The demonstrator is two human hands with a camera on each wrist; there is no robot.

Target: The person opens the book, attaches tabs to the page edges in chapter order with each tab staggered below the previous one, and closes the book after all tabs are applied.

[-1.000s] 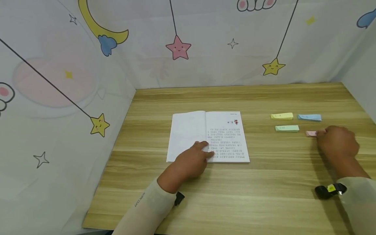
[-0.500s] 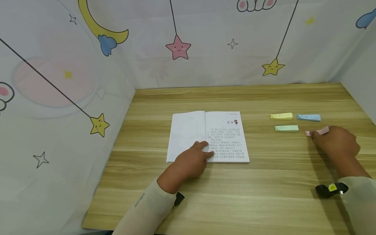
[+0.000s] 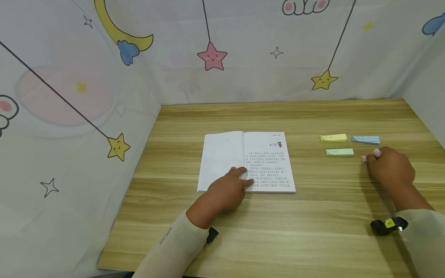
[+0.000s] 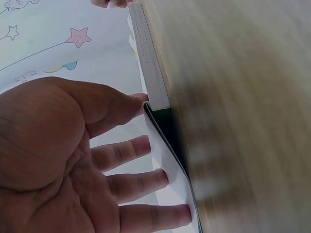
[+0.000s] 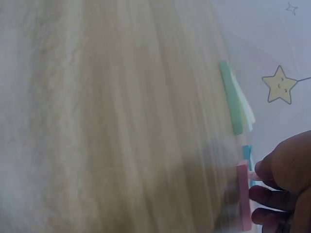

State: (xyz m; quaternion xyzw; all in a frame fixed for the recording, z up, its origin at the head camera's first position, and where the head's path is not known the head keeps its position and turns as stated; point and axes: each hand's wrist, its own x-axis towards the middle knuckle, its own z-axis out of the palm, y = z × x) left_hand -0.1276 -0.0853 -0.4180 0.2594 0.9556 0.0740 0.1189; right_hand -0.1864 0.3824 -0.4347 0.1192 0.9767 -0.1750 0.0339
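Head view first: the open book (image 3: 246,161) lies flat mid-table (image 3: 313,224), spine running away from the person. Left hand (image 3: 226,190) rests on its near edge with fingers fairly straight. Well to the right of the book, the right hand (image 3: 389,166) covers most of the pink sticky-note pad (image 3: 364,158), so only its left end pokes out; the fingers curl round it and the pad's long axis runs left-right. Just beyond the hand sit the yellow pad (image 3: 333,137), green pad (image 3: 339,152) and blue pad (image 3: 366,139).

Left wrist view: palm cut off, fingers (image 4: 131,153) spread flat on the page beside the book's page edge (image 4: 148,58).

Right wrist view: pretty blurry, fingertips (image 5: 265,194) pinch the pink pad (image 5: 243,196) at its end; green pad (image 5: 231,97) lies further along.
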